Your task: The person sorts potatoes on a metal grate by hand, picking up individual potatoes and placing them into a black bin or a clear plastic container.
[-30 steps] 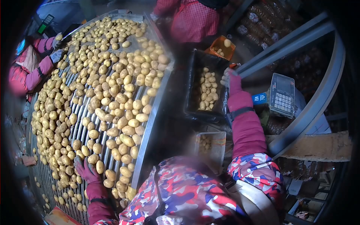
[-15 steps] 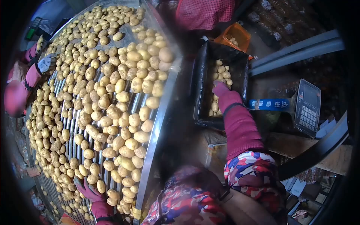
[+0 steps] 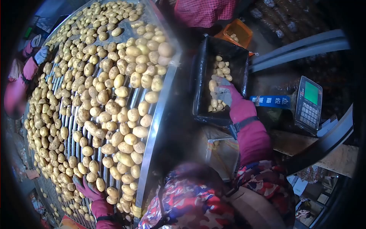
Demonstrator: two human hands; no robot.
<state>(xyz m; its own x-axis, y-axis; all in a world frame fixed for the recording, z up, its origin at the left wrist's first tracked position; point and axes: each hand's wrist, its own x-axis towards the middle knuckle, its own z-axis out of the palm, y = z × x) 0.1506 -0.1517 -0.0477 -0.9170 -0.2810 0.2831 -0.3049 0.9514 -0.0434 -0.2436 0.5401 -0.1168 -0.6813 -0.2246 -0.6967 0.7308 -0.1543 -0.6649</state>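
My right hand [image 3: 228,94], in a pink glove with grey fingers, is inside a black-lined crate [image 3: 197,95]. Its fingers are closed around a potato [image 3: 212,85] larger than most there. Smaller potatoes [image 3: 221,68] lie below and beyond that hand. On the slatted sorting table [image 3: 154,131], my left hand [image 3: 87,189] rests at the near end with its fingers apart. It touches or lies beside several loose potatoes [image 3: 91,176], and I see none gripped in it.
A scale display [image 3: 308,101] glows green right of the crate, beside a blue strip [image 3: 272,101]. An orange crate [image 3: 238,32] stands beyond. Across the table are another person's gloved hands [image 3: 40,55]. The table's metal rim [image 3: 160,114] runs between table and crate.
My right hand has turned in the crate, so its grey fingers and a potato now show. The scale display has lit green. The view has shifted slightly; my left hand stays among the potatoes.
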